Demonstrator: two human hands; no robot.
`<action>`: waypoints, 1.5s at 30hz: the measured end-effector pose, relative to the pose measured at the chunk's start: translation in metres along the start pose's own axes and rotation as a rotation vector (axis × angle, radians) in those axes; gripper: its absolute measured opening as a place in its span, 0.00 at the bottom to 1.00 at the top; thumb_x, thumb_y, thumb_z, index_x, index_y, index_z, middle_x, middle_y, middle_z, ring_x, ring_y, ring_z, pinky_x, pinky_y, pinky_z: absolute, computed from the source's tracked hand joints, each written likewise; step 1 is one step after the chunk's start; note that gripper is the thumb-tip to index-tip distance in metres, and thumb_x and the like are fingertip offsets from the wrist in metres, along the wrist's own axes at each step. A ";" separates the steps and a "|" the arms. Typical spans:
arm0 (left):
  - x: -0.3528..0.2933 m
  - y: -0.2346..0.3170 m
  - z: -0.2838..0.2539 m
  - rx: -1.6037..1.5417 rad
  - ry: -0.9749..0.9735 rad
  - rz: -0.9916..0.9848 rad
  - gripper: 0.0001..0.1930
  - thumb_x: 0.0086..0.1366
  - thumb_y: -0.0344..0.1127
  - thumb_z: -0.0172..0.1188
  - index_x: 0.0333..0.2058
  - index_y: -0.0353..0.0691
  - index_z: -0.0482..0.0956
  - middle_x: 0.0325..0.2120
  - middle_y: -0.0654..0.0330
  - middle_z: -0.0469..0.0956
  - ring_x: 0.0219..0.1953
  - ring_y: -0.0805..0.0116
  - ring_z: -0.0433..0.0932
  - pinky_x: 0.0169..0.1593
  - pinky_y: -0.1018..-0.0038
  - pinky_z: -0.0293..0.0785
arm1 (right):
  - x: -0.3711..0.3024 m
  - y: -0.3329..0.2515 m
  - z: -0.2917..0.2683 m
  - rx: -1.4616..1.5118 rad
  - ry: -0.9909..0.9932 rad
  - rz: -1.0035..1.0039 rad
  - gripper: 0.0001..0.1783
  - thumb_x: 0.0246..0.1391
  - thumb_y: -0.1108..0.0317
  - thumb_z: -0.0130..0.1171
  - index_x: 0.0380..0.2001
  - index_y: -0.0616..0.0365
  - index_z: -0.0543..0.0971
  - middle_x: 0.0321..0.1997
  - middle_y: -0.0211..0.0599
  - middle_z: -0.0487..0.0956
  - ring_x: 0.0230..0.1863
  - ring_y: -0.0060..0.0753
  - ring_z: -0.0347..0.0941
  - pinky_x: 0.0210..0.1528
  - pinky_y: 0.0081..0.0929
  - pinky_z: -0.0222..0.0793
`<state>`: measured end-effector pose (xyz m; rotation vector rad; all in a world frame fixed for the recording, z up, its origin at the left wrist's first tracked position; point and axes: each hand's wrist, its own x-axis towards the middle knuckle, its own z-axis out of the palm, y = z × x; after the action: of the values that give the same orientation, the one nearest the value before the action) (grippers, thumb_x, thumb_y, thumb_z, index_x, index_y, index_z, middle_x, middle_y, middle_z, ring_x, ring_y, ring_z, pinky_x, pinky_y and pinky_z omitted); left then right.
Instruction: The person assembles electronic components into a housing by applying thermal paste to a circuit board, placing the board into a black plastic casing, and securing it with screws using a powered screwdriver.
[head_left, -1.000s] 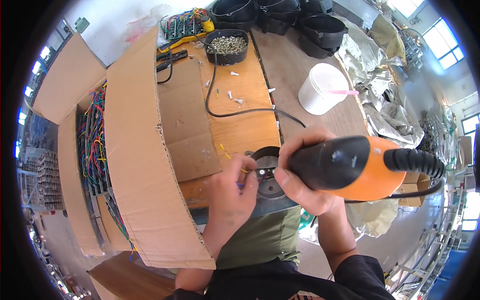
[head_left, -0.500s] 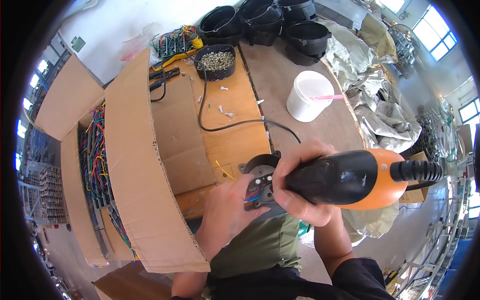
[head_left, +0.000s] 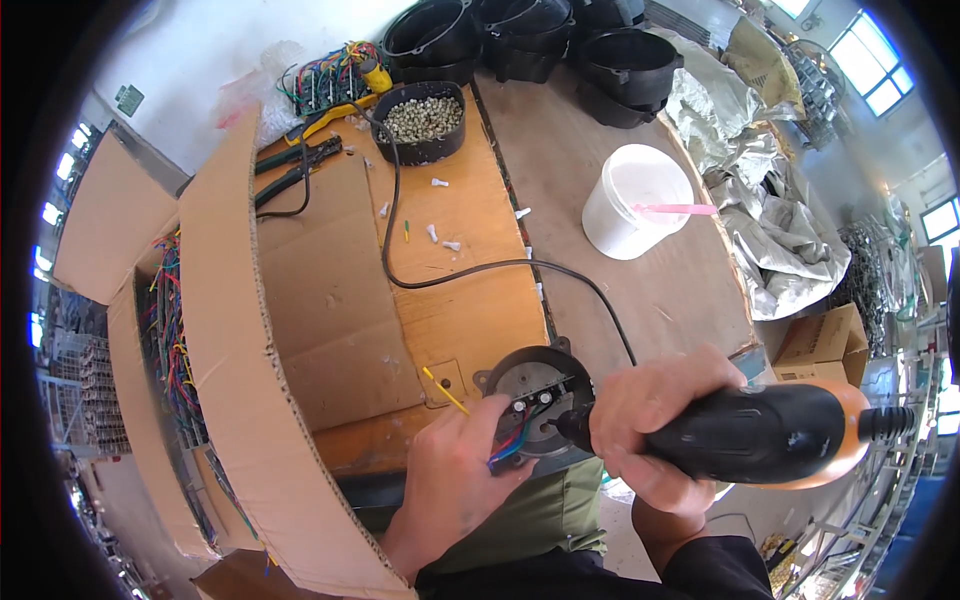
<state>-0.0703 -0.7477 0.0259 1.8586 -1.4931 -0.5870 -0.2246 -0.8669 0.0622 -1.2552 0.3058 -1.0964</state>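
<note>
In front of me at the table edge sits a round black housing (head_left: 515, 378). Inside it is a small dark terminal board (head_left: 540, 398) with two pale round screw heads. My left hand (head_left: 450, 460) grips the housing's left side. Red and blue wires (head_left: 508, 447) run between its thumb and forefinger, and a yellow wire (head_left: 445, 390) sticks out past the forefinger. My right hand (head_left: 660, 425) is wrapped round the front of an orange and black power screwdriver (head_left: 760, 430). The tool lies nearly level, its tip over the housing's right side, apart from the screw heads.
A black tub of small metal parts (head_left: 425, 120), pliers (head_left: 300, 165) and white connectors (head_left: 440, 183) lie farther back. A white bucket (head_left: 635, 205) stands right of a black cable (head_left: 480, 268). An open carton (head_left: 225, 300) with wired parts stands left. Black pots (head_left: 625, 75) stand behind.
My right hand has drawn the screwdriver right and toward me, uncovering more of the housing and the tool's tip. My left hand stays at the housing. The view has shifted slightly.
</note>
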 end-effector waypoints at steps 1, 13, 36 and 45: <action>0.000 0.000 0.000 -0.003 0.005 -0.001 0.27 0.43 0.34 0.77 0.44 0.38 0.77 0.30 0.52 0.80 0.34 0.50 0.80 0.37 0.61 0.77 | 0.001 0.002 -0.001 0.016 -0.008 -0.008 0.16 0.37 0.76 0.71 0.31 0.61 0.76 0.24 0.38 0.79 0.21 0.31 0.78 0.26 0.25 0.73; 0.000 -0.001 0.001 0.021 -0.011 0.024 0.33 0.40 0.30 0.77 0.48 0.35 0.75 0.32 0.50 0.80 0.35 0.48 0.79 0.37 0.61 0.77 | 0.015 0.002 -0.016 0.257 -0.114 -0.015 0.21 0.40 0.79 0.69 0.38 0.57 0.72 0.26 0.35 0.77 0.24 0.33 0.75 0.29 0.30 0.73; -0.022 -0.037 0.067 -0.277 0.371 0.146 0.50 0.44 0.39 0.83 0.59 0.24 0.61 0.35 0.45 0.81 0.31 0.58 0.85 0.34 0.69 0.81 | 0.046 0.034 0.006 -0.054 -0.252 0.246 0.21 0.41 0.75 0.70 0.36 0.56 0.69 0.20 0.35 0.74 0.21 0.32 0.71 0.29 0.30 0.69; -0.078 -0.017 0.066 -0.556 0.438 -0.007 0.54 0.46 0.28 0.79 0.65 0.33 0.47 0.29 0.58 0.74 0.24 0.75 0.71 0.28 0.81 0.60 | 0.055 0.021 -0.017 0.220 -0.322 -0.153 0.18 0.49 0.77 0.69 0.39 0.53 0.70 0.27 0.33 0.78 0.25 0.30 0.78 0.27 0.26 0.77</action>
<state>-0.1248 -0.6846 -0.0360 1.4354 -0.9186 -0.4932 -0.1998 -0.9222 0.0581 -1.2477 -0.1532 -1.0064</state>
